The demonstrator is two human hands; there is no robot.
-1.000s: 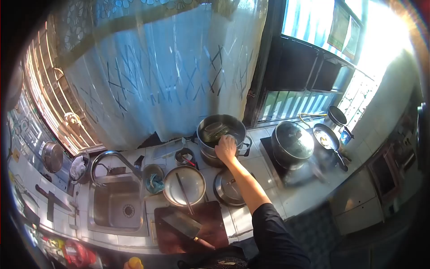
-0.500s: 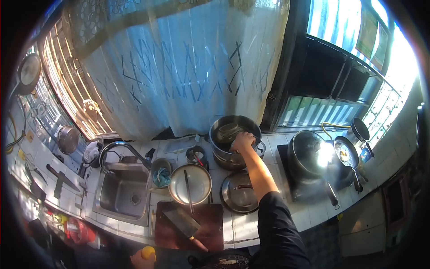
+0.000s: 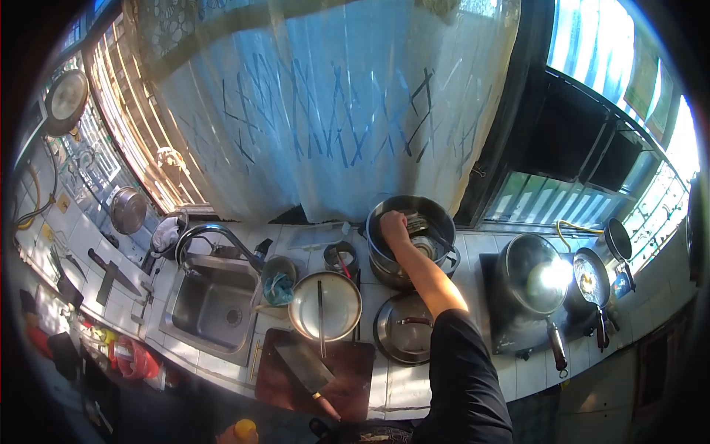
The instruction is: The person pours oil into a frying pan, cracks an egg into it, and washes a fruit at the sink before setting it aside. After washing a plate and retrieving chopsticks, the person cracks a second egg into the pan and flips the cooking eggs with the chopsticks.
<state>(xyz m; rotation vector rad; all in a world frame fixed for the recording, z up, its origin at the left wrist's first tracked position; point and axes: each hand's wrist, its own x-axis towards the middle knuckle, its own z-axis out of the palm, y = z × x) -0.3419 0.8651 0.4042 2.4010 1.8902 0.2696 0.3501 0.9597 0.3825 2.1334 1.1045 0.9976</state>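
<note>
My right hand [image 3: 394,226] is over the left part of a large metal pot [image 3: 379,268], fingers curled in. Whatever those fingers may grip is hidden. Several metal kitchen items, too dark to name, lie inside the pot. At the bottom edge, my left hand [image 3: 226,436] is closed on a yellow round thing [image 3: 245,428], partly cut off by the frame. In front of the pot lies a round lid [image 3: 396,342] with a brown handle. A cleaver [image 3: 299,367] rests on the dark red cutting board [image 3: 275,385].
A white pan [image 3: 305,305] with a dark stick across it stands behind the board. Left of it are a container with a blue cloth [image 3: 279,289] and the sink [image 3: 186,314]. On the right, a lidded pot [image 3: 526,285] and a small frying pan [image 3: 589,280] sit on the stove.
My right hand has shifted from the right part of the pot to its left part, uncovering items inside. The whole view has moved slightly. My left hand still holds the yellow thing, lower in the frame.
</note>
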